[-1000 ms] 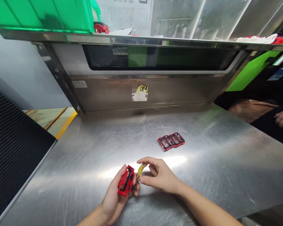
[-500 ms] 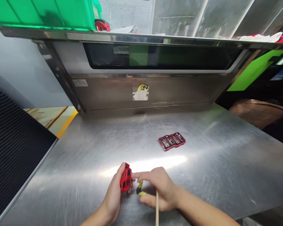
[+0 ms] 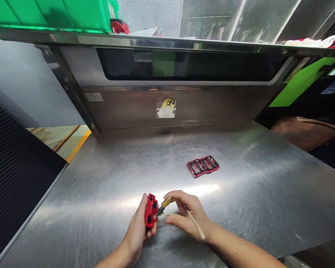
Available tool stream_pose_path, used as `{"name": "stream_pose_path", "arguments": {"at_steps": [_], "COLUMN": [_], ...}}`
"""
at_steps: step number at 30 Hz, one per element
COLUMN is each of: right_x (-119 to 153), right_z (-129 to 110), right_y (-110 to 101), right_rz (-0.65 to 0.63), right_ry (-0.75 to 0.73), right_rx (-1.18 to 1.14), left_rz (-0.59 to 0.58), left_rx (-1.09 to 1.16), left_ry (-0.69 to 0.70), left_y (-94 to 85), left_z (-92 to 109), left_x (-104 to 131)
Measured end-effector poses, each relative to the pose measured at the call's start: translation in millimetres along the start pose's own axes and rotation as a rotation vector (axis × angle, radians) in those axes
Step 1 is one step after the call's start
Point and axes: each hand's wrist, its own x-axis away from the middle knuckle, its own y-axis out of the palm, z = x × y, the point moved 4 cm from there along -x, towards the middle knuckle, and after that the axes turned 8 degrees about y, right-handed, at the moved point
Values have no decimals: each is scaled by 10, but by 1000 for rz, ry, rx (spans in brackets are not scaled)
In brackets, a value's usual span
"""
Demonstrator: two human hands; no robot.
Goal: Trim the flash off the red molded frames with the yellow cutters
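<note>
My left hand (image 3: 136, 230) is closed around a red plastic part (image 3: 150, 219) with dark inserts, held up over the steel table near its front. Between the thumb and fingers of my right hand (image 3: 190, 215) are small yellow-handled nippers (image 3: 165, 204). Their dark jaws point left and meet the right edge of the red part; whether they touch it I cannot tell. A thin pale stick (image 3: 195, 225) is also tucked in my right hand and slants down to the right. Beyond both hands, a row of several red-and-black frames (image 3: 203, 166) lies flat on the table.
The steel table (image 3: 123, 156) ends at a back panel bearing a bagged yellow item (image 3: 167, 108). Above runs a metal shelf (image 3: 212, 45) with a green bin (image 3: 50, 15) and a red piece (image 3: 119, 26). A black ribbed surface (image 3: 19, 178) borders the left side.
The nippers have swung so that their jaws reach the red part. My right hand has opened its grip somewhat and turned, and the pale stick has tilted from upright to slanting.
</note>
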Motion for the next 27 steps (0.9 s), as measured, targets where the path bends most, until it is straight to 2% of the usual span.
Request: {"name": "stream_pose_path", "arguments": {"at_steps": [4,9,14,23,27], "right_x": [-3,-12,-23,-24,-20], "right_z": [-66,-142,-164,-134,-113], "right_y": [59,84,101,123,148], "right_rz": [-63,-129,-153,-149,-170], "right_ry": [-97,-168,-177,-200,-184], "right_rx": [-41,67,149,170,190], "left_rz": [-13,-11,1,32,86], "left_rx": [1,32,46,41,61], "left_ry": [1,-5,-7,-53,-71], "left_y": [13,42,69,55,44], "left_z": [-47,-34,11,-33,-32], "left_x": [2,17,19,-6,7]}}
